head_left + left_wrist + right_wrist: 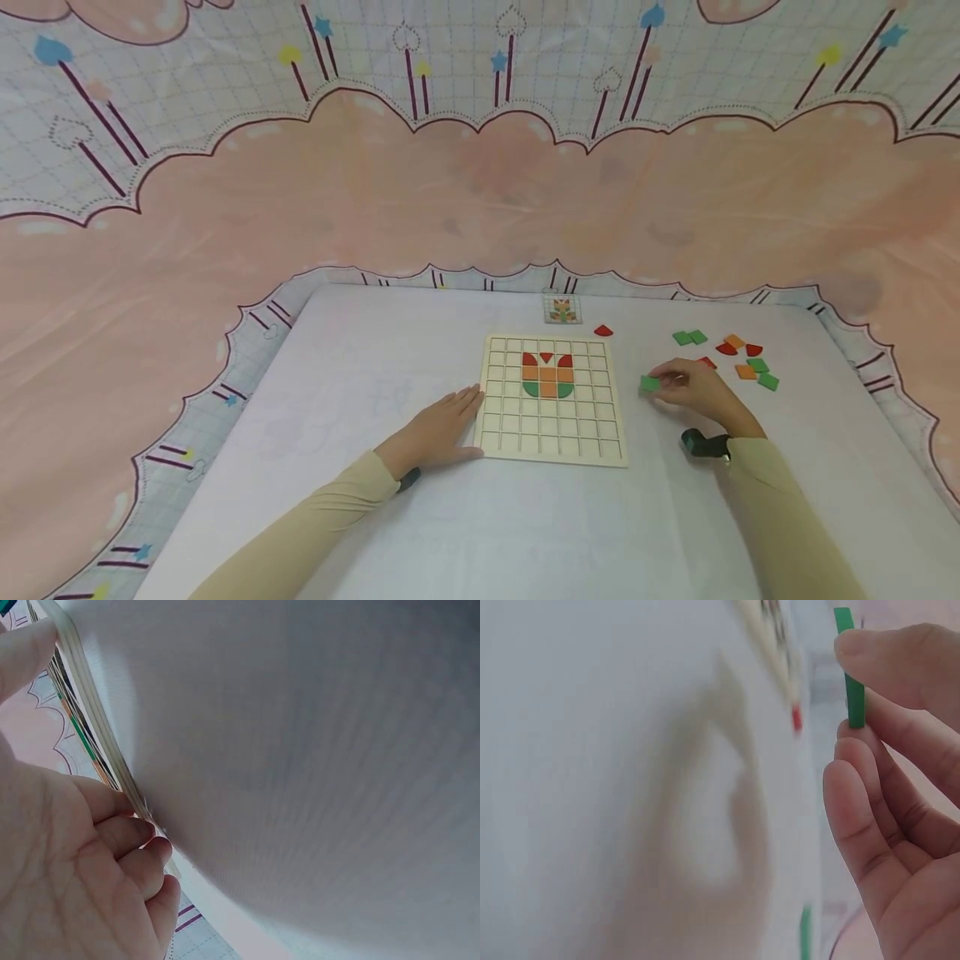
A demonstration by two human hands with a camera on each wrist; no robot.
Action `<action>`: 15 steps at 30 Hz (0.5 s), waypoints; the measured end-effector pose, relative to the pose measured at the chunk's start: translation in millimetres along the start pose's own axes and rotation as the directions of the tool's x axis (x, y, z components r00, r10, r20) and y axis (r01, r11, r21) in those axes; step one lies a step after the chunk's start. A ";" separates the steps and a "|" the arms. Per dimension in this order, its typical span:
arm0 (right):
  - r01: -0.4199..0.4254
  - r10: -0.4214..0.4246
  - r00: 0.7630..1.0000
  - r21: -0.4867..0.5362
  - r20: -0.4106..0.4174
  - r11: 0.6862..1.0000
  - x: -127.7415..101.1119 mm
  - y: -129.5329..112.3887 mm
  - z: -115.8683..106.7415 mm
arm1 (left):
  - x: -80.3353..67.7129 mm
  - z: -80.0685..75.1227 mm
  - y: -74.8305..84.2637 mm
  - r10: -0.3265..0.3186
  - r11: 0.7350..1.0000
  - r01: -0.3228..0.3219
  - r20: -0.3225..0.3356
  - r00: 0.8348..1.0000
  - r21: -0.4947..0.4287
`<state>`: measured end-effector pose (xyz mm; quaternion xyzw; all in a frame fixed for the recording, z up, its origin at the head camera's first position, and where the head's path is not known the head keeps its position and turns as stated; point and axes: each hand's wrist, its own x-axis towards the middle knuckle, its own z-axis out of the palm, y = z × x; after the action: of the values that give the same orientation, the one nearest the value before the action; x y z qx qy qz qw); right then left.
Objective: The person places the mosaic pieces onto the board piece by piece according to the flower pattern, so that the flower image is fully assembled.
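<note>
A green tile (649,383) is being pinched by the right hand (697,390), seemingly for laying leftward of its fingers, on the board (551,446) being touched by the relaxed left hand (437,429).

The pale square grid board (555,427) lies flat, the left hand (438,427) touching its left edge. Set into cells in the board's upper middle is a figure of coloured pieces (548,374) (red on top, orange through the centre, green at the lower corners). To the right of the board, the right hand (696,390) pinches a thin green tile (648,383), held in the air.
</note>
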<state>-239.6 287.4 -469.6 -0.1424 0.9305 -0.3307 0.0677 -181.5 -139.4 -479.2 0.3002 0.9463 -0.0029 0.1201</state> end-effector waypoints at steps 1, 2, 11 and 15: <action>0.017 -0.017 1.000 0.016 -0.006 1.000 1.4 -5.9 3.9 | 0.2 0.1 0.1 -0.001 1.000 0.001 0.000 1.000 0.000; 0.031 -0.031 0.999 0.031 -0.013 0.999 2.9 -12.0 8.1 | 0.2 0.1 0.3 -0.002 1.000 0.002 0.000 1.000 -0.003; 0.172 -0.173 0.985 0.091 0.005 0.981 14.6 -68.5 42.8 | -0.3 -0.4 2.1 -0.018 1.000 0.018 0.004 1.000 -0.011; 0.196 -0.200 0.979 0.102 0.034 0.975 19.5 -84.0 57.7 | -1.6 -2.0 3.0 -0.019 1.000 0.019 0.007 1.000 -0.020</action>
<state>-226.9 184.8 -461.4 -0.2382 0.8926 -0.3779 0.0617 -179.0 -137.7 -476.7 0.2899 0.9487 0.0043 0.1264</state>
